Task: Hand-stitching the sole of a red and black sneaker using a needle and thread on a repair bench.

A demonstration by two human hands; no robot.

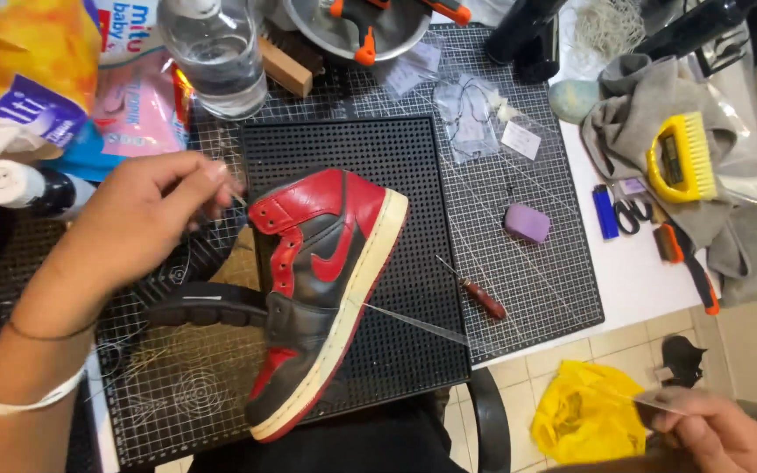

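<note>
Now my left hand (146, 219) pinches thread beside the sneaker (321, 293), right hand (711, 429) grips its far end lower right; I'd pull evenly, taut

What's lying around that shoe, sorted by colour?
Red and black: 1 shoe
Red: 1 awl handle
Yellow: 2, brush and bag
Purple: 1 block
Blue: 1 lighter
Total: 6
</note>
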